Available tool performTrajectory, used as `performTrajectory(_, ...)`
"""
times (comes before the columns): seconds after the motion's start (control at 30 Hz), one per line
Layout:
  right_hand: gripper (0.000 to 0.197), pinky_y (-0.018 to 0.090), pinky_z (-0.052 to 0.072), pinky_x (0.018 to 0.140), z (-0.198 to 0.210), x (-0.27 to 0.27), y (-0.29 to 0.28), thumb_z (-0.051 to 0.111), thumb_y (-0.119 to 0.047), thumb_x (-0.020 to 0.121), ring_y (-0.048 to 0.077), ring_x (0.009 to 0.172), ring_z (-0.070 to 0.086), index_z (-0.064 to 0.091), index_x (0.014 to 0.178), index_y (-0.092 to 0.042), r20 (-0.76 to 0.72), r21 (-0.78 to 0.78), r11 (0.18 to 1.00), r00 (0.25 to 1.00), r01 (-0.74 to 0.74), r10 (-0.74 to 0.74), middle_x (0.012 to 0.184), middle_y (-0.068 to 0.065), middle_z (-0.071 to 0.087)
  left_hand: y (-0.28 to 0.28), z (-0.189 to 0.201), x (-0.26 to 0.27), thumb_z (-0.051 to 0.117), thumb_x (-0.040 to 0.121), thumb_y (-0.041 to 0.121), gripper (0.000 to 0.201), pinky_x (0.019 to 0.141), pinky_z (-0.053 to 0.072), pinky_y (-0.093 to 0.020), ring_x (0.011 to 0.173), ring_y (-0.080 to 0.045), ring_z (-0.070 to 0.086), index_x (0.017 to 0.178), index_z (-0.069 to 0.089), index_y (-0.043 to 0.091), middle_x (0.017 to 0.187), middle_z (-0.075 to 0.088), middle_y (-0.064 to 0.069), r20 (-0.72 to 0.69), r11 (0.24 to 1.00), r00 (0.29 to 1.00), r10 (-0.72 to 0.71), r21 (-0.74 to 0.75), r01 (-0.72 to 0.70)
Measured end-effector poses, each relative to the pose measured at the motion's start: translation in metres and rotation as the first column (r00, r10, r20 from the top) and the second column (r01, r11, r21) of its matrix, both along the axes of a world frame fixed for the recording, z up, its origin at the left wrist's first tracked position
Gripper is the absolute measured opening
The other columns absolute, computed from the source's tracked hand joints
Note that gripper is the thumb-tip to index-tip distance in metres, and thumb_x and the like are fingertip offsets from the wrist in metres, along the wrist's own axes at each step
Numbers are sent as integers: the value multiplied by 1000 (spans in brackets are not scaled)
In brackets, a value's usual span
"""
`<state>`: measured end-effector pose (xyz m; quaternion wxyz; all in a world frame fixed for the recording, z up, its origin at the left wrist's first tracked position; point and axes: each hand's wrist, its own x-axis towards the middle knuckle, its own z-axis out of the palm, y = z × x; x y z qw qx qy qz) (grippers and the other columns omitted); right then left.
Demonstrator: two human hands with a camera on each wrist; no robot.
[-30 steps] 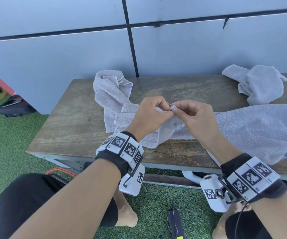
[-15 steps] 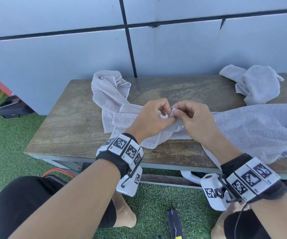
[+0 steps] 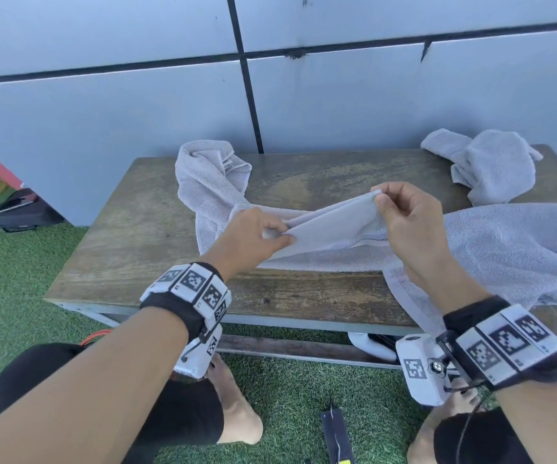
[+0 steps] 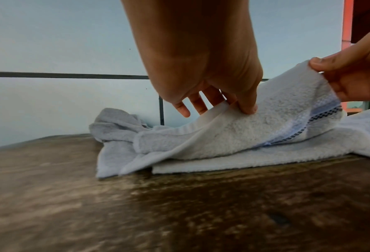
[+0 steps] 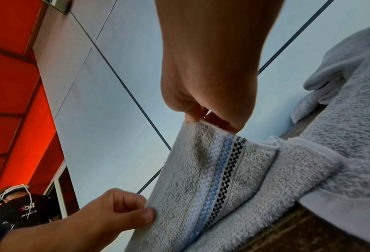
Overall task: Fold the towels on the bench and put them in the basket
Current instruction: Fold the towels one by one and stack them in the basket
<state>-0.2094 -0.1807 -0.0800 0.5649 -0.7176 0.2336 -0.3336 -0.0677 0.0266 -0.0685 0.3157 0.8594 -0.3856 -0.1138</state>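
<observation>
Out at your far left, green artificial turf runs under a dark flat case lying against the pale blue panelled wall, whose dark seams cross behind the weathered wooden bench you sit facing. On the bench's left half a pale grey towel lies bunched at the back and trails forward toward you. Your left hand pinches that towel's hem between thumb and curled fingers, low over the wood. From there a short band of the cloth stretches taut up to your right hand, which pinches the raised corner between thumb and forefinger, the other fingers loosely curled; the right wrist view shows a blue stripe and a black checked line woven near that edge. Further right, more grey towelling spreads over the bench and hangs off its front edge; whether it is the same towel or another is hard to tell. A second crumpled towel sits at the bench's back right corner, well apart from your hands.
</observation>
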Motion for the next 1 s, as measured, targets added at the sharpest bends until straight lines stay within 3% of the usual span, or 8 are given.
performTrajectory(0.07,11,13,42,66,-3,0,-3,58,-8,98,-7,64,53,68,97,-13,-11,5,999,999,35,-34,80,-9,63,11,1,6,72,91,33,16,79,34,-16,89,-11,54,95,80,20,83,60,23,71,999,997,-5,41,2)
performTrajectory(0.13,12,14,42,67,-6,1,-6,58,-8,98,-8,63,52,67,96,-15,-9,20,998,998,56,-56,79,-11,63,24,-1,13,69,92,35,16,90,30,-26,95,-13,48,98,77,23,89,63,13,156,994,988,-20,109,2)
performTrajectory(0.27,12,16,42,68,-8,2,-6,59,-10,98,-6,65,52,67,96,-18,-21,27,998,998,65,-65,79,-10,63,41,-8,15,58,98,31,18,89,24,-26,97,-14,45,101,68,16,98,63,4,245,979,966,-89,200,40)
performTrajectory(0.47,15,23,44,71,-12,2,-6,59,-16,99,6,73,54,67,90,-26,-132,21,998,990,60,-57,82,-5,65,50,-25,11,57,93,31,16,96,30,-32,107,-15,51,106,58,21,105,58,11,280,897,921,-271,420,136)
performTrajectory(0.6,14,27,44,69,-15,-1,-8,59,-18,99,11,75,53,69,91,-25,-192,25,997,979,75,-69,83,-1,65,54,-24,10,58,94,28,16,93,33,-33,106,-16,52,105,61,17,108,61,6,290,906,924,-250,407,117)
performTrajectory(0.77,12,26,40,60,-12,-6,-8,58,-18,99,9,64,48,70,98,-20,-205,8,993,972,116,-112,74,-7,59,60,-12,9,51,98,20,18,77,35,-33,81,-24,57,94,64,8,87,63,-2,345,940,915,-211,330,92)
performTrajectory(0.87,12,21,41,64,-10,-8,-8,57,-17,99,5,67,50,69,98,-18,-193,-1,991,972,133,-131,77,-7,60,60,-9,10,46,100,19,20,73,32,-32,71,-22,51,87,58,10,80,56,1,393,938,890,-231,333,97)
performTrajectory(1.0,12,22,43,72,-15,-11,-8,57,-20,100,7,77,54,69,101,-19,-245,-16,994,963,112,-113,86,-5,64,63,-22,10,44,101,29,20,81,42,-35,80,-16,51,97,57,15,93,56,4,425,895,850,-311,432,111)
